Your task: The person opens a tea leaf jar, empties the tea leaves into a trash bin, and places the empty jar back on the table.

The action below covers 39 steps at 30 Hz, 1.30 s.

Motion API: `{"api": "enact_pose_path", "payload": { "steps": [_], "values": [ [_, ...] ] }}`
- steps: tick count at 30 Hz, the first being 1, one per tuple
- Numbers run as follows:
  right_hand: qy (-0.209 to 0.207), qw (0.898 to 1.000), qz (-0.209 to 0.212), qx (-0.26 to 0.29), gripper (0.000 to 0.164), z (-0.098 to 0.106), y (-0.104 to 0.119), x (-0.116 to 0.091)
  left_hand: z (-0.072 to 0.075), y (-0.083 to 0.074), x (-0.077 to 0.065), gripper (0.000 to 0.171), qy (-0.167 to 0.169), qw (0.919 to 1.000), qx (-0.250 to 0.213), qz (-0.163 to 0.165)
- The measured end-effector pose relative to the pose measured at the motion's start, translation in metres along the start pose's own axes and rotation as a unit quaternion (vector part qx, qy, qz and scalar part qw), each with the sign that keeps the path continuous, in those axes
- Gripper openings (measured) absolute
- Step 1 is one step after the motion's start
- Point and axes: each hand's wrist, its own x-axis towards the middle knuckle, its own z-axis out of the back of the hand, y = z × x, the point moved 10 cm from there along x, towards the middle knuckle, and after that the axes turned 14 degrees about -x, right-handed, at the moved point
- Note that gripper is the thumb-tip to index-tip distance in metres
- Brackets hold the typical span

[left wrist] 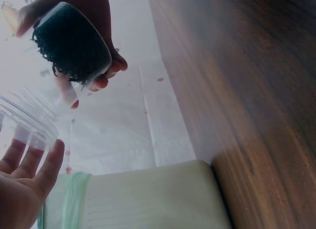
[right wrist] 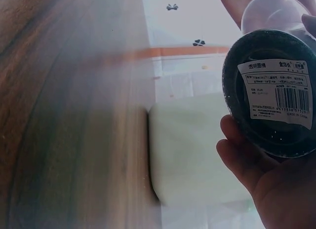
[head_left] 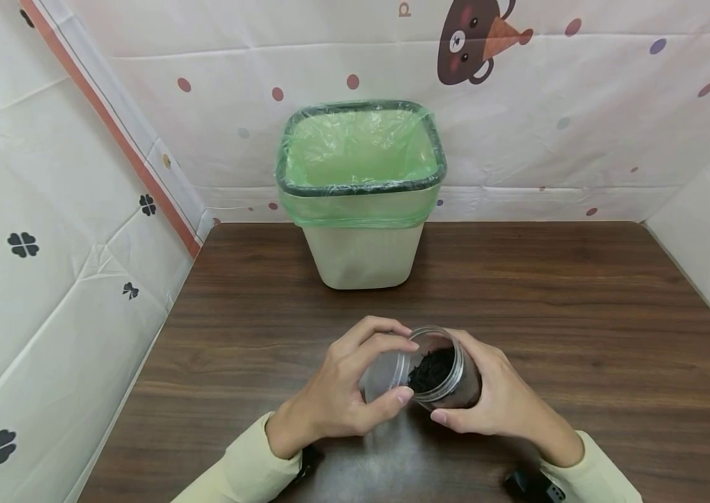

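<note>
My left hand holds a clear see-through plastic jar, thumb and fingers curled round its rim. My right hand grips a second clear jar, tilted so its mouth leans left toward the first one. Dark, shredded, tea-like leaves lie inside this second jar. The two rims are close together; whether they touch I cannot tell. In the left wrist view the dark strands bunch toward the jar's mouth. A white barcode label covers the second jar's base in the right wrist view.
Behind the hands, a pale bin lined with a green plastic bag stands at the back of the dark wooden table. Printed white cloth hangs behind and at both sides.
</note>
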Motion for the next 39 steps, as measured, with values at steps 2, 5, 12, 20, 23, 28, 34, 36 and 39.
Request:
{"api": "enact_pose_path", "payload": {
  "steps": [2, 5, 12, 20, 23, 28, 34, 36, 39],
  "values": [
    [0.001, 1.000, -0.005, -0.001, 0.083, 0.000, -0.001, 0.000, 0.000, 0.000, 0.000, 0.034, 0.000, 1.0000, 0.001, 0.002],
    [0.002, 1.000, -0.010, -0.001, 0.083, 0.001, -0.002, 0.000, 0.000, 0.000, -0.001, 0.033, 0.001, 1.0000, 0.003, 0.004],
    [-0.002, 1.000, -0.014, -0.002, 0.083, 0.003, -0.003, 0.000, -0.001, 0.007, -0.007, 0.034, 0.002, 0.9999, 0.007, 0.011],
    [-0.004, 1.000, -0.020, -0.006, 0.085, 0.007, -0.005, 0.001, -0.003, 0.016, -0.016, 0.036, 0.002, 0.9999, 0.006, 0.014],
    [-0.007, 1.000, -0.022, -0.006, 0.085, 0.009, -0.006, 0.001, -0.003, 0.017, -0.016, 0.037, 0.000, 0.9999, 0.006, 0.014],
    [-0.009, 0.999, -0.027, -0.014, 0.087, 0.010, -0.009, 0.001, -0.002, 0.019, -0.018, 0.038, -0.002, 0.9998, 0.007, 0.020],
    [-0.015, 0.999, -0.030, -0.023, 0.088, 0.012, -0.011, 0.001, -0.001, 0.021, -0.020, 0.039, -0.006, 0.9995, 0.011, 0.028],
    [-0.015, 0.999, -0.029, -0.021, 0.088, 0.013, -0.010, 0.001, -0.001, 0.022, -0.020, 0.039, -0.006, 0.9995, 0.012, 0.029],
    [-0.015, 0.999, -0.027, -0.013, 0.088, 0.014, -0.009, 0.002, -0.001, 0.023, -0.021, 0.040, -0.006, 0.9994, 0.013, 0.032]
  ]
}}
